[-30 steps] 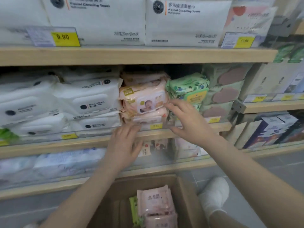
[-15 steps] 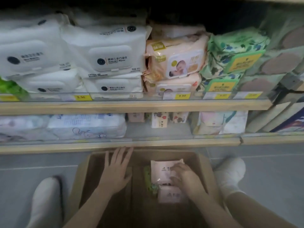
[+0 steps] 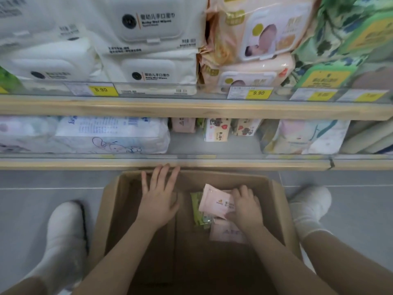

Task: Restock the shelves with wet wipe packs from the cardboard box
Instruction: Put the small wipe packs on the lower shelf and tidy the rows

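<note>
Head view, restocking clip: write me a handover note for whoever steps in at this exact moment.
Left hand: open, fingers spread, hovering inside the brown cardboard box, holding nothing.
Right hand: fingers closing on the small pink wet wipe pack in the box; grip looks partial, pack not lifted clear.
Also in the box: a second pink pack beneath it and a green pack beside them.
Done: the wooden shelf above already carries stacked white, pink and green packs.
Left: lift this pack, shelve it, then the other two.
</note>
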A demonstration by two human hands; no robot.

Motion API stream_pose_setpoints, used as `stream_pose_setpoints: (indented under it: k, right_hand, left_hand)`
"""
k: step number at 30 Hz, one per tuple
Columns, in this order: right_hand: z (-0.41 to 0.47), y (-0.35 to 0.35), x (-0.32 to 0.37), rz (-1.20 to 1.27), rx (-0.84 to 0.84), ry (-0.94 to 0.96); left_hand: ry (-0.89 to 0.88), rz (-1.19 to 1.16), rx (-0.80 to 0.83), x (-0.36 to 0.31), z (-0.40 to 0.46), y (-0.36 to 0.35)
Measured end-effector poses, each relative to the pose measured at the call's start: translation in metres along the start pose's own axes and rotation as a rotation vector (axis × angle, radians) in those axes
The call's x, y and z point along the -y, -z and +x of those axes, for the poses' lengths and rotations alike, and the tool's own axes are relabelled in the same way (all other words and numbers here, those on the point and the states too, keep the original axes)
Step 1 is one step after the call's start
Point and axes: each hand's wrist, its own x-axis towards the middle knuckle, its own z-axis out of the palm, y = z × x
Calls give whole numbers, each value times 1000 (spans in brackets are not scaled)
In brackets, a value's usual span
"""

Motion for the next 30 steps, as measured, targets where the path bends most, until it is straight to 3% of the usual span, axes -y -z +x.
stream_pose_setpoints:
  k: [3, 7, 10, 12, 15, 18, 22, 25, 30]
  right_hand:
    - [-9, 10, 3, 73, 32, -35]
    - [-31, 21, 1, 292, 215, -92]
    - [-48, 25, 5, 602, 254, -44]
    - [-61, 29, 16, 798, 292, 12]
    - [-76, 32, 33, 956, 339, 65]
    - [-81, 25, 36, 1060, 319, 72]
    - [-69, 11, 19, 1034, 223, -2]
    - [-52, 5, 5, 870, 135, -86]
    - [-13, -7, 1, 524, 83, -7]
  left_hand:
    - [14, -81, 8, -6, -7, 6]
    - [82, -333, 6, -24, -31, 13]
    - [222, -660, 113, -47, -58, 13]
    - [329, -1014, 184, -60, -74, 14]
    - [503, -1354, 175, -68, -89, 17]
    - [557, -1367, 106, -59, -97, 17]
    - [633, -1280, 140, -33, -102, 5]
    - [700, -1262, 130, -17, -100, -7]
    - [719, -1242, 158, -9, -91, -25]
